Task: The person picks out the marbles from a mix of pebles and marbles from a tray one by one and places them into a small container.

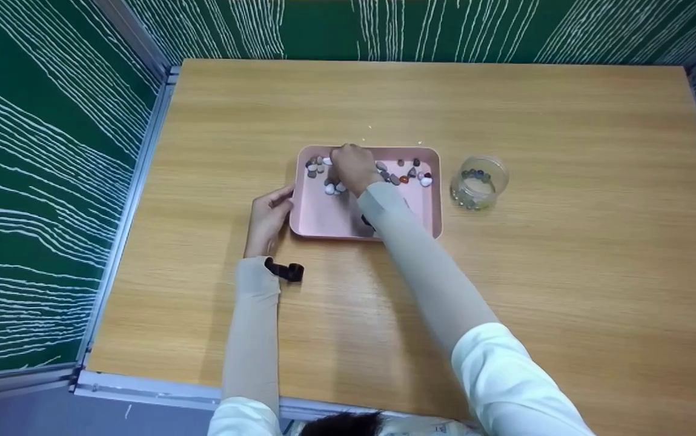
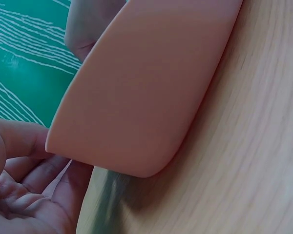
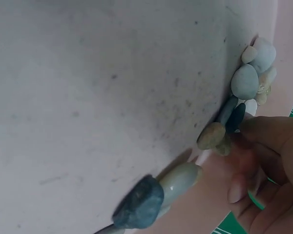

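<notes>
A pink tray holds several pebbles in small groups. My left hand touches the outside of its left wall; in the left wrist view its fingertips meet the tray's corner. Over the tray's far left part, my right hand reaches down among the pebbles. The right wrist view shows its fingertips pinching a dark pebble, beside a brown pebble and a pale grey one. A bluish-grey stone lies against a cream pebble. My right hand hides some pebbles from the head view.
Right of the tray stands a clear round container with dark beads and glassy pieces inside. More pebbles, one of them orange-red, lie in the tray's right part. Green panels with white lines border the wooden table.
</notes>
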`<state>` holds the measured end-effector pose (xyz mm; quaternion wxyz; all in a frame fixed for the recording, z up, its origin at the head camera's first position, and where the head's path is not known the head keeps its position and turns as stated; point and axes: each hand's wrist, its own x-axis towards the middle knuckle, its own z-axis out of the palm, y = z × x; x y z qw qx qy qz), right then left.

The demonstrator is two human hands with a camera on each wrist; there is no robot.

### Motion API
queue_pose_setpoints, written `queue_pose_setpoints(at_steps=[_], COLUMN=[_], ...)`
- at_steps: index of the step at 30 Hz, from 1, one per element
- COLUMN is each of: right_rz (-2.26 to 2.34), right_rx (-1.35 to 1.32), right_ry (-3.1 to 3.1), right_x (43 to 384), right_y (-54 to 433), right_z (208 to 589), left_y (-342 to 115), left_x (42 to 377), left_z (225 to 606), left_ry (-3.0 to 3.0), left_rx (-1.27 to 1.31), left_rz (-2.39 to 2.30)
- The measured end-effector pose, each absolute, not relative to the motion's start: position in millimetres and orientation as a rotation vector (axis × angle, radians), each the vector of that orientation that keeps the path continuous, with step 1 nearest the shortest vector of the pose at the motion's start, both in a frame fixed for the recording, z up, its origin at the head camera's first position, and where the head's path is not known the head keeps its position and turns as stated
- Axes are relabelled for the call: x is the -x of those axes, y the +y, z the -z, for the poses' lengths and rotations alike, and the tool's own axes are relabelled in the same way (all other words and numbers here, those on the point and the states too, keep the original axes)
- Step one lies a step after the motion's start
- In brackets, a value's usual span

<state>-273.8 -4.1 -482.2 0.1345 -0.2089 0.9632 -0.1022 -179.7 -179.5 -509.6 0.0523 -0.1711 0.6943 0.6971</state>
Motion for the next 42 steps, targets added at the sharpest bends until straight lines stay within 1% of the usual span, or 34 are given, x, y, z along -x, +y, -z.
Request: queue_pose_setpoints(at_steps=[6, 18, 26, 33, 42], right_rz=[0.361, 0.422, 0.358, 0.366, 0.492], right_rx=[0.582, 0.632, 0.693, 0.722, 0.724], right_ry=[2.737, 2.774, 2.851, 2.898, 2.841], right_x=[273.0, 269.7, 269.8, 270.5, 269.6], right_y=[-1.4, 3.8, 4.0, 7.9, 17.0], right_z=[480.9, 482.6, 479.5, 468.9, 450.8], left_y=[-179.2, -178.3, -179.0, -178.8, -178.9], left_x=[179.5, 180.1, 178.6, 179.1, 179.2], left_z=[509.8, 512.6, 512.6, 511.3, 509.6], left_ry=[2.101, 2.059, 2.079, 2.043, 2.047], left_rx=[0.528, 0.56, 0.534, 0.552, 0.563], left_rz=[-2.125, -2.148, -2.157, -2.157, -2.142])
